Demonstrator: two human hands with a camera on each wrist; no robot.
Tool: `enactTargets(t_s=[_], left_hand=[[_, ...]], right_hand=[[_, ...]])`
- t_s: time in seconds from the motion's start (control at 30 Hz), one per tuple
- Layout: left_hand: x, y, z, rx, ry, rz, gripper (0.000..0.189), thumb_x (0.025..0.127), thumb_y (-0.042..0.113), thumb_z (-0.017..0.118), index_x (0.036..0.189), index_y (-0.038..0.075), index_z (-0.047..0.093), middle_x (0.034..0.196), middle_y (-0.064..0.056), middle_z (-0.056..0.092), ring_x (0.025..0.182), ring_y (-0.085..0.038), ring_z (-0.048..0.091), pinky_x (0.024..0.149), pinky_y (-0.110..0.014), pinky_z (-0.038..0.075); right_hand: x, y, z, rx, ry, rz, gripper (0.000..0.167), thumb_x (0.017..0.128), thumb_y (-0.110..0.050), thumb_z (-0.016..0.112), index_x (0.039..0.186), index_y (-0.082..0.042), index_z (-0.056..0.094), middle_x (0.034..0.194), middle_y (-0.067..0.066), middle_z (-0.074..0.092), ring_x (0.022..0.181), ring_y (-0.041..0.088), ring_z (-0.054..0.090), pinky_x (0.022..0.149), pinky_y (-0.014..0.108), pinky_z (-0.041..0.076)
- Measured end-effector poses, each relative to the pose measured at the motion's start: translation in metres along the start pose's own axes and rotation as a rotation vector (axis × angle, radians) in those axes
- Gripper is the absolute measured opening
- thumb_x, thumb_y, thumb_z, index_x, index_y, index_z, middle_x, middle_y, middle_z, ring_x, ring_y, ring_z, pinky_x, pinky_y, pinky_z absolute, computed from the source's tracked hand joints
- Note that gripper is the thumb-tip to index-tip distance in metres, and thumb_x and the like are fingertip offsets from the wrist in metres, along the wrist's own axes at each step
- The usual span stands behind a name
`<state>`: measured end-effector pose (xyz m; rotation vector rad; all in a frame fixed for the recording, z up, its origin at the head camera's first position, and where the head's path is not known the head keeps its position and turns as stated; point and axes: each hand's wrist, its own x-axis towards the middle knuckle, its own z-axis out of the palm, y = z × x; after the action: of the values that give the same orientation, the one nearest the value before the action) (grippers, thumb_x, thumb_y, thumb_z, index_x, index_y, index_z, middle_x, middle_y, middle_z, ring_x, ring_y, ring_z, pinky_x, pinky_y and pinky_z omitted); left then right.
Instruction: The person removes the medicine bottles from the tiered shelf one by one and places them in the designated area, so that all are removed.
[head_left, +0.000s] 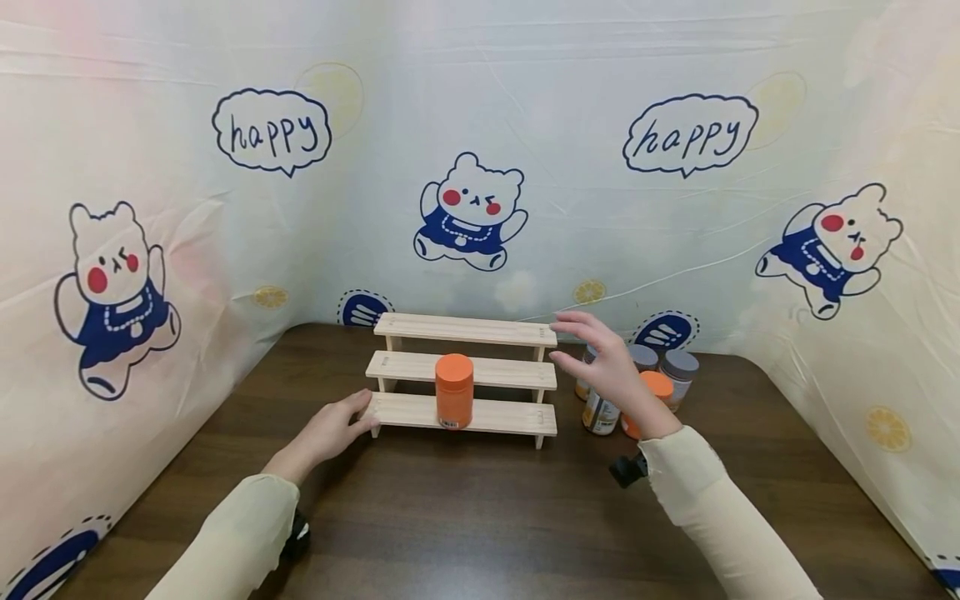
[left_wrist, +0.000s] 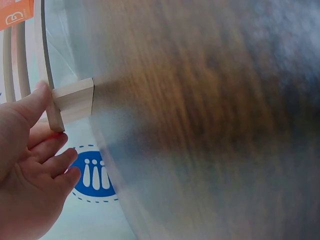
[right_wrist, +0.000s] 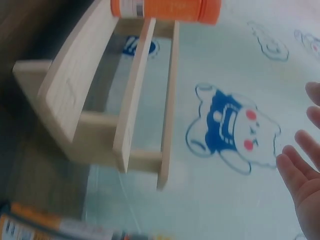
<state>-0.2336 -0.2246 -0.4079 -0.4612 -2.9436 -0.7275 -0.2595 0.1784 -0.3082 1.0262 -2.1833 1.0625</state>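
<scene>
A pale three-step wooden display rack stands on the table. On its lowest step is an orange bottle with an orange lid, upright near the middle. My left hand pinches the left end of that lowest step; in the left wrist view the thumb lies on one face of the board and the fingers curl against the other. Raised beside the rack's right end, my right hand holds nothing, its fingers spread and slightly bent. In the right wrist view those fingers are apart from the rack.
Several bottles are grouped right of the rack, partly behind my right hand: a grey-lidded one, an orange-lidded one and a white-labelled one. A patterned cloth hangs around the dark wooden table.
</scene>
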Motion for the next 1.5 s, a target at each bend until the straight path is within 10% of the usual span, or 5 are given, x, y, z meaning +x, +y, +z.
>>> enactTargets(t_s=[0.67, 1.5], left_hand=[[0.000, -0.001, 0.002, -0.007, 0.014, 0.009, 0.054, 0.092, 0.021, 0.057, 0.133, -0.011, 0.040, 0.135, -0.029, 0.039, 0.121, -0.043, 0.039, 0.097, -0.053, 0.033], [0.001, -0.002, 0.002, 0.000, 0.030, 0.015, 0.053, 0.092, 0.020, 0.058, 0.132, -0.011, 0.042, 0.134, -0.029, 0.040, 0.120, -0.043, 0.040, 0.096, -0.053, 0.033]], right_hand=[[0.021, -0.017, 0.070, 0.133, -0.096, -0.078, 0.038, 0.079, -0.011, 0.074, 0.116, -0.005, 0.063, 0.124, 0.014, 0.053, 0.117, 0.022, 0.046, 0.096, 0.039, 0.040], [0.014, -0.015, 0.122, 0.218, -0.153, 0.028, 0.035, 0.079, -0.012, 0.073, 0.113, -0.007, 0.065, 0.126, 0.005, 0.051, 0.114, 0.015, 0.049, 0.091, 0.037, 0.045]])
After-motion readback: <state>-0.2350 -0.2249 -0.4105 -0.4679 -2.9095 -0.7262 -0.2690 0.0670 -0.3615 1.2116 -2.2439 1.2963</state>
